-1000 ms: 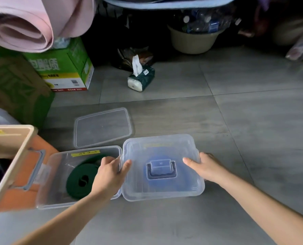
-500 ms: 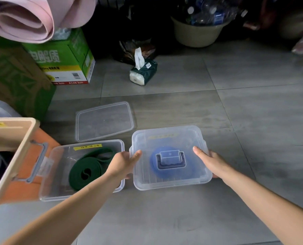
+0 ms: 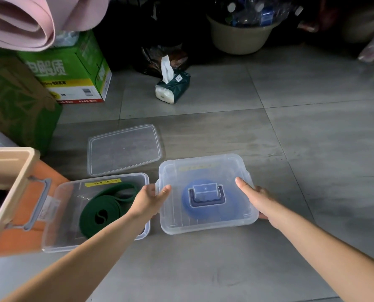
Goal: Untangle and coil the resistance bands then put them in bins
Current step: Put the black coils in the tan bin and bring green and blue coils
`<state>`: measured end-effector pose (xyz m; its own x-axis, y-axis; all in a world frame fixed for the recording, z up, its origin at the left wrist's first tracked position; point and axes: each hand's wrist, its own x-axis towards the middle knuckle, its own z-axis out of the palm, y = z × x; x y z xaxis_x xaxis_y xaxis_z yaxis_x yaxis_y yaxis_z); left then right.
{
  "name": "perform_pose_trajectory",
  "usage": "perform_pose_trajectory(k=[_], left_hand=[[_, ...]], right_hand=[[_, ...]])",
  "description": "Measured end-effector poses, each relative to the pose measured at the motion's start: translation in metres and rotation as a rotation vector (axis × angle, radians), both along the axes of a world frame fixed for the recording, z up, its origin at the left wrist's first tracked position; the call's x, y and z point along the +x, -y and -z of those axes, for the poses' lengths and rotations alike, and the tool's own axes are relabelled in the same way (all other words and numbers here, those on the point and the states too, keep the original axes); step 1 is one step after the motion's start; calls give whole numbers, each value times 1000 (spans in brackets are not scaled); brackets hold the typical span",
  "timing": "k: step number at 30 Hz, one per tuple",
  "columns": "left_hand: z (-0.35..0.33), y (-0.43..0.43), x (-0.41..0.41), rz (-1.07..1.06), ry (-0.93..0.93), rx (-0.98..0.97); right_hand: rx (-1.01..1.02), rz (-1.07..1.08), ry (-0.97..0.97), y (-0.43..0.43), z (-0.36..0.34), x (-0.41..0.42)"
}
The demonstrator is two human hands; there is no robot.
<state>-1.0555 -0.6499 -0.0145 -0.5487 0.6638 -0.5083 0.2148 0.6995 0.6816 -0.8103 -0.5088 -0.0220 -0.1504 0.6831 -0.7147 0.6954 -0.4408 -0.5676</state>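
Note:
A clear bin with its lid on (image 3: 205, 168) sits on the grey floor, and a coiled blue band (image 3: 188, 207) shows through the lid under the handle (image 3: 206, 196). My left hand (image 3: 147, 200) grips the bin's left edge, thumb on the lid. At the right edge my right hand (image 3: 254, 197) grips it the same way, its fingers hidden below the rim. Just to the left stands an open clear bin (image 3: 50, 236) holding a coiled green band (image 3: 104, 205). A narrow gap separates the two bins.
A loose clear lid (image 3: 125, 149) lies behind the open bin. A beige bin (image 3: 9, 186) and an orange box (image 3: 29, 214) crowd the left edge. Farther back are a green carton (image 3: 72, 70), a rolled pink mat (image 3: 18, 22), a tissue pack (image 3: 173, 88) and a basin (image 3: 238, 38).
Both hands have shifted the lidded bin to the right, away from the open bin, so a gap now shows between them. The green band has not moved.

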Motion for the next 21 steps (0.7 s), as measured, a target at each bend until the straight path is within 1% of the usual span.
perform_pose_trajectory(k=[1, 2, 3, 4, 5, 6, 7, 8, 10, 11, 12, 13, 15, 17, 21], left_hand=[[1, 2, 5, -33, 142, 80], [3, 4, 10, -93, 335, 141], [4, 7, 13, -167, 525, 154], [5, 9, 15, -241, 687, 121], [6, 12, 15, -269, 796, 71], [8, 14, 16, -272, 841, 40], [9, 14, 18, -284, 802, 42], [10, 12, 19, -322, 693, 63], [8, 6, 26, -406, 379, 153], [7, 5, 30, -402, 213, 221], [6, 4, 35, -364, 90, 287], [4, 3, 39, -316, 30, 336], [1, 4, 49, -235, 58, 384], [1, 7, 54, -172, 46, 393], [4, 2, 63, -200, -5, 391]], right_hand=[[-126, 52, -73, 2, -2, 2], [-207, 86, -133, 3, -3, 3], [-224, 109, -167, 3, -3, 5], [-198, 135, -177, 2, -2, 6], [-134, 160, -164, 1, -3, 7], [-45, 182, -145, 1, -2, 7], [63, 190, -124, 1, -2, 7], [194, 182, -94, 1, -2, 6], [434, 134, -21, 6, -2, 7], [497, 123, -16, 10, -1, 7], [516, 128, -31, 13, 0, 8], [508, 142, -64, 15, 0, 8], [442, 156, -125, 19, 3, 11], [409, 140, -132, 20, 3, 13], [471, 144, -152, 17, 2, 14]])
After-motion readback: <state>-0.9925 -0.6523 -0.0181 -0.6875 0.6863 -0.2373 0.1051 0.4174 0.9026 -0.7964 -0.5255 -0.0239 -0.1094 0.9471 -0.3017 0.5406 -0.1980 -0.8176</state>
